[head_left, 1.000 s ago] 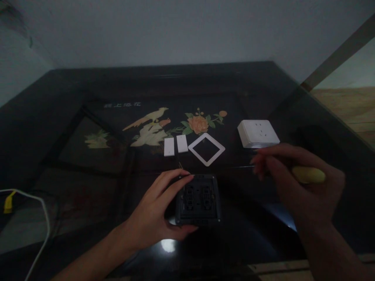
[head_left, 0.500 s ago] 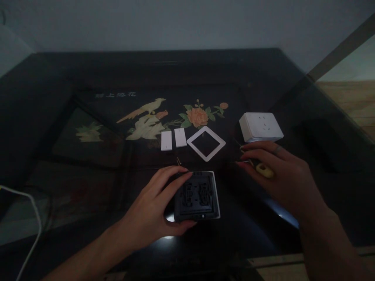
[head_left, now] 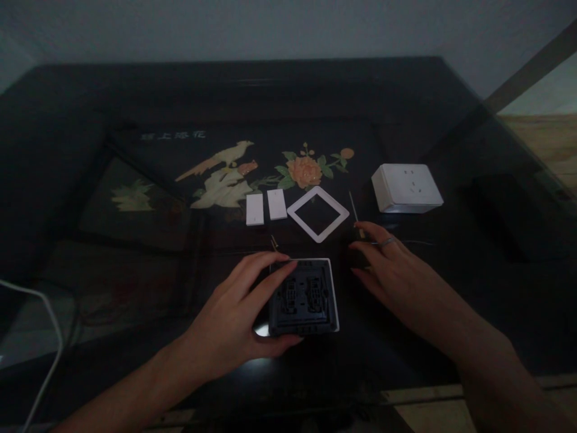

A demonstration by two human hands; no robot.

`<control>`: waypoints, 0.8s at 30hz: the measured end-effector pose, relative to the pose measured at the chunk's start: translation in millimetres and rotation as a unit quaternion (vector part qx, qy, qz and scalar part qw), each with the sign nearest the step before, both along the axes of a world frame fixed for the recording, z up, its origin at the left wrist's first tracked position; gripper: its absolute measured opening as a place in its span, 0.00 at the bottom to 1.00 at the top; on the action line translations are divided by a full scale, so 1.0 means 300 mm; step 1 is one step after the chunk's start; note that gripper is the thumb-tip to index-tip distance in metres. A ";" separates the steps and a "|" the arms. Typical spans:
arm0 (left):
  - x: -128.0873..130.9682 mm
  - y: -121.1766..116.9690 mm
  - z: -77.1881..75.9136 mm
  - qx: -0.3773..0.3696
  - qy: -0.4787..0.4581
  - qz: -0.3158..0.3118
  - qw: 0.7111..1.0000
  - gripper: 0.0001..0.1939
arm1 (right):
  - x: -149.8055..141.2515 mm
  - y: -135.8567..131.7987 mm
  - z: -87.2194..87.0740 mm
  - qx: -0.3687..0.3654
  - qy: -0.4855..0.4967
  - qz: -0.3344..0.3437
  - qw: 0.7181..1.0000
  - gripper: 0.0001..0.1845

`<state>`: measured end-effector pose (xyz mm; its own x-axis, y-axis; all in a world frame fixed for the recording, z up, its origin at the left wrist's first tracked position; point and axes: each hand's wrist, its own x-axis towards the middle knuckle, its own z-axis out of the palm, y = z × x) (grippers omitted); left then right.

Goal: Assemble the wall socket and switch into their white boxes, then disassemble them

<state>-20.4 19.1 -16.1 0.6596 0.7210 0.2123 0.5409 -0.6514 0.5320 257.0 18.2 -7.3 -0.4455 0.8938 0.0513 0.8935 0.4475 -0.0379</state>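
My left hand [head_left: 234, 322] is closed on the left edge of a dark switch module [head_left: 304, 297], which lies back side up on the table with its white rim showing. My right hand [head_left: 396, 276] lies low over the table just right of the module, fingers stretched and apart. It covers the handle of a screwdriver, and only the thin metal shaft [head_left: 354, 209] shows past the fingertips. A ring is on one finger.
A white square frame [head_left: 318, 213], two small white rocker plates [head_left: 265, 206] and a white socket box [head_left: 406, 187] lie beyond the hands on the dark glass table [head_left: 135, 270] with its bird-and-flower inlay. A white cable [head_left: 45, 319] runs at the left edge.
My right hand brought the yellow-handled screwdriver down and left, from the socket box to the table beside the module, and its fingers flattened over it. My left hand stayed on the module.
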 end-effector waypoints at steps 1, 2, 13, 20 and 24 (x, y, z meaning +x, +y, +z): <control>0.000 0.000 0.000 0.003 0.001 -0.001 1.000 0.38 | -0.002 0.001 -0.002 0.005 -0.003 -0.001 1.000 0.15; 0.000 0.000 -0.001 0.005 0.001 -0.001 1.000 0.38 | -0.003 0.003 -0.003 0.007 -0.004 -0.002 1.000 0.15; -0.004 -0.003 0.009 -0.003 -0.041 0.023 0.999 0.38 | -0.026 -0.015 0.079 -0.022 0.209 0.033 0.977 0.19; 0.000 -0.002 0.013 -0.007 -0.045 0.022 0.999 0.37 | -0.076 -0.051 0.077 -0.173 0.279 0.077 0.942 0.31; 0.003 -0.008 0.006 -0.024 -0.054 0.017 0.998 0.37 | -0.083 -0.055 0.072 -0.162 0.259 0.084 0.948 0.33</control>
